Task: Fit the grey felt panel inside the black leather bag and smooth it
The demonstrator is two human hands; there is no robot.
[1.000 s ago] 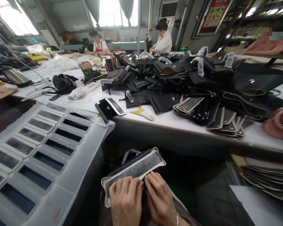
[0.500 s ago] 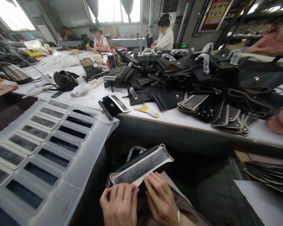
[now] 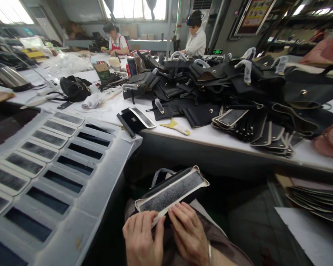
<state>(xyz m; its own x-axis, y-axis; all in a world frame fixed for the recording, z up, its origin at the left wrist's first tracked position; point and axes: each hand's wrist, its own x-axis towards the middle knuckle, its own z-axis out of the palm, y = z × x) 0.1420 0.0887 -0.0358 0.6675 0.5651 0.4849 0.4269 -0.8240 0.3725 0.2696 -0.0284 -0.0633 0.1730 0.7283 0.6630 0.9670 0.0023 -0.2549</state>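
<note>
A black handbag [image 3: 168, 181] lies tilted on my lap, its handle wrapped in clear plastic. Facing me is its long panel [image 3: 173, 192], dark and speckled in the middle with a cream border. My left hand [image 3: 144, 234] pinches the near border toward the left corner, thumb and fingers closed on it. Beside it, my right hand [image 3: 189, 231] grips the same edge near the middle, fingers pressed together. The bag's underside is hidden behind my hands.
Left, a grey slotted board [image 3: 80, 207] carries several cream-edged panels [image 3: 39, 149]. Black bags [image 3: 197, 79] are heaped on the white table, near stacked panels [image 3: 230, 118], a yellow-and-white scraper-like piece [image 3: 175, 127] and a pink fan [image 3: 331, 139]. Co-workers sit beyond.
The handbag and both hands appear slightly farther right, the bag also a little higher. My left thumb sits straighter and a bit apart from the fingers. Both hands stay on the panel's edge.
</note>
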